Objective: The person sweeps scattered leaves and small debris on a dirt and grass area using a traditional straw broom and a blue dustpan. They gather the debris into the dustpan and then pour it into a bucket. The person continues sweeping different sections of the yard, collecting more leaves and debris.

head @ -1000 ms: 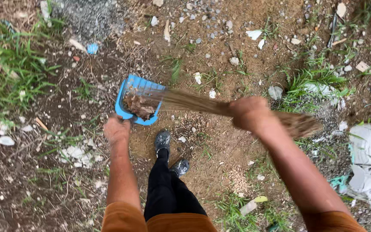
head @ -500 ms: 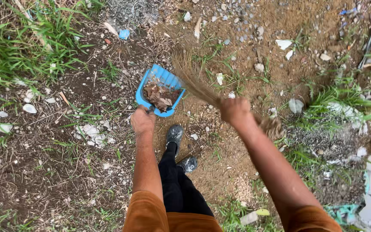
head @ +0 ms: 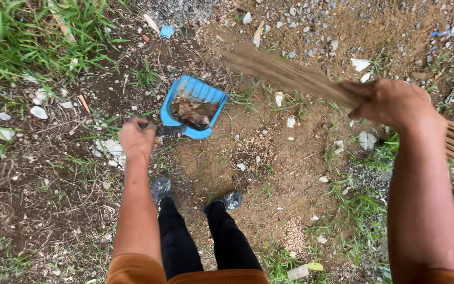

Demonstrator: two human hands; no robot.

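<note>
Outdoor ground, seen from above: bare brown dirt, scattered pebbles, bits of pale litter.

Left hand [head: 136, 138]: grip closed around the dark handle of a blue dustpan [head: 193, 107]. The dustpan is set on the dirt ahead of the feet, its open mouth turned away from the person and to the right. Brown debris [head: 194, 112], leaves and soil by the look of it, is seen lying inside the pan.

Right hand [head: 392, 102]: grip closed tight around a bundled stick broom [head: 285, 73]. The broom is held across the upper right of the view, its brush end blurred and stretched toward the upper middle, above and to the right of the dustpan and apart from it. The bound end is seen sticking out past the wrist at the right edge.

Both forearms are bare; orange sleeves [head: 135, 269] are visible at the bottom edge. Black trousers [head: 185, 244] and two dark, dirt-speckled shoes [head: 161, 186] are seen between the arms, planted on the dirt just behind the dustpan.

Surroundings: a thick grass patch [head: 22, 37] at upper left; a small blue scrap [head: 167, 31] beyond the dustpan; white fragments [head: 361, 64] strewn across the soil near the broom; thinner grass at lower right.
</note>
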